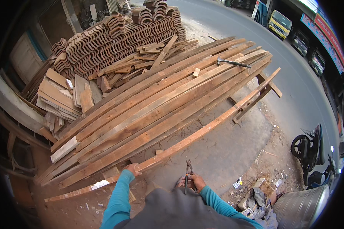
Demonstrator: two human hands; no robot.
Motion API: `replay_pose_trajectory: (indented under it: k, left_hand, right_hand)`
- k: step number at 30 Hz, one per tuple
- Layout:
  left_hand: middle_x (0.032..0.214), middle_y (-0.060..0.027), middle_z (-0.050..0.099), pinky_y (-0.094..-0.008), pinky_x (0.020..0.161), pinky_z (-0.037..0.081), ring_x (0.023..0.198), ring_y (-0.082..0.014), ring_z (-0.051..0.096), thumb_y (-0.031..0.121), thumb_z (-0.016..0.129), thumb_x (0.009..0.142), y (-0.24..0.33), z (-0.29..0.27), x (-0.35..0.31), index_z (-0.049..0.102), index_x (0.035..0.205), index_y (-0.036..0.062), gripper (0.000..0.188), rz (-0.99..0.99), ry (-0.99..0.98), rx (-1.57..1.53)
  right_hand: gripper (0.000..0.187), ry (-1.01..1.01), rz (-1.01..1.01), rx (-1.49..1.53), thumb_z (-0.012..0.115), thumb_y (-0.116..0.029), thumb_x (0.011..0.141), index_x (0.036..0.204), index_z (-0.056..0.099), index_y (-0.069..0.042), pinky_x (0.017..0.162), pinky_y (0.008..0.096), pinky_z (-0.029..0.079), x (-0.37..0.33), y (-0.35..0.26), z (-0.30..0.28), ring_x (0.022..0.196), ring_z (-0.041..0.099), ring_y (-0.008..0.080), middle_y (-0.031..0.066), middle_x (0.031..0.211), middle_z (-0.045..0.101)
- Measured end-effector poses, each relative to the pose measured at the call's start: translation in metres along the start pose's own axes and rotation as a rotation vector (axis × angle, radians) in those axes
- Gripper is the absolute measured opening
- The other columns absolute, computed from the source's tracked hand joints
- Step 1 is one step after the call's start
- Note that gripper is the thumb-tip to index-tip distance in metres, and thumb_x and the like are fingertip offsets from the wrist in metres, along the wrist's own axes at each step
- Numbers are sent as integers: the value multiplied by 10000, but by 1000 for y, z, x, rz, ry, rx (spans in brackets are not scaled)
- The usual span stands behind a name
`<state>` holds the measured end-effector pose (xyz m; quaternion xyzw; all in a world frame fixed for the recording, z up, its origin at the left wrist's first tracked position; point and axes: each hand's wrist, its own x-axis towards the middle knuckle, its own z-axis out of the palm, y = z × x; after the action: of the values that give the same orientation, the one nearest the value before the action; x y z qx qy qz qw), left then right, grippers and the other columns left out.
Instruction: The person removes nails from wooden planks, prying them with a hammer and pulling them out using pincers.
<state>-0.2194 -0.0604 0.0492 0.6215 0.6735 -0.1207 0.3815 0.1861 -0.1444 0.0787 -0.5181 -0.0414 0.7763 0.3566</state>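
A long, narrow wooden beam (pixel 195 136) runs from the lower left up to the far right, apart from the stacked beams. My left hand (pixel 133 169) grips it near its lower left part, fingers closed over the edge. White paint marks the beam just left of that hand. In front of my body, my right hand (pixel 197 183) is closed around a pair of pincers (pixel 189 168), jaws pointing away from me. Their handles stand slightly apart. A claw hammer (pixel 235 63) with a dark handle lies across the stacked beams at the far right.
Beside the loose beam lie several stacked beams (pixel 141 133), with a small wood block (pixel 196 72) on top. Roof tiles (pixel 103 49) and scrap boards (pixel 59 93) are piled behind. Nails litter the ground. At right are a metal drum (pixel 302 206), rubbish, a motorcycle (pixel 311 149) and a road (pixel 294 76).
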Motion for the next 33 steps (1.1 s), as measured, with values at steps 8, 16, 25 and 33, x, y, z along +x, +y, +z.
replay_pose_trajectory:
  k: [8,16,25,33]
  left_hand:
    - [1249,-192,658,-437,1018,479,1193,-371,607,328,886,625,1,-28,-7,555,1367,122,837,159,64,-36]
    - [1218,-154,655,-493,978,485,1169,-369,604,211,762,789,-25,15,0,503,1403,256,668,227,201,-48]
    - [1142,-129,605,-504,933,455,1123,-339,592,159,816,755,-11,30,-41,501,1406,285,734,156,346,90]
    - [1082,-71,577,-460,889,452,1077,-296,582,150,832,713,-8,44,-29,500,1418,302,794,181,540,159]
  right_hand:
    - [503,-113,-213,-196,421,-44,942,1436,372,37,880,408,609,-19,-30,31,1045,671,299,200,1233,598]
    - [586,-106,-74,-265,404,-20,925,1497,295,45,921,409,593,-14,2,87,1049,670,305,203,1224,598]
    - [584,11,-43,-440,410,-11,903,1469,298,76,914,412,592,-28,27,118,1014,678,289,179,1179,614]
    - [396,6,-6,-508,458,-40,916,1294,464,80,899,403,595,-11,31,145,960,686,264,160,1090,623]
